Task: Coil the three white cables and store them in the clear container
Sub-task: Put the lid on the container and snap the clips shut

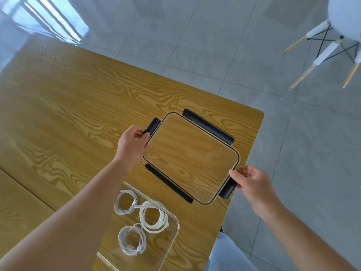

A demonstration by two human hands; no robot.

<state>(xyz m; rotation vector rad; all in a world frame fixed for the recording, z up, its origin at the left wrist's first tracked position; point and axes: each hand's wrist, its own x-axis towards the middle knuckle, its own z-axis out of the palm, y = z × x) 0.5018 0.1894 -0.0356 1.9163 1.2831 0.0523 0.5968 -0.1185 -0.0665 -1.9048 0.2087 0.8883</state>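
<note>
Cables [141,220], all three coiled, lie inside the clear container [176,227]; left hand [131,142] and right hand [252,182] grip the lid [192,157] by its end clips, closing remains

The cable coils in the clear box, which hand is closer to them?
Left. The left hand grips the lid just beyond the cable coils; the right hand grips the lid's opposite end, farther off.

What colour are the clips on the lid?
Black clips on the clear lid, seen in the head view.
</note>
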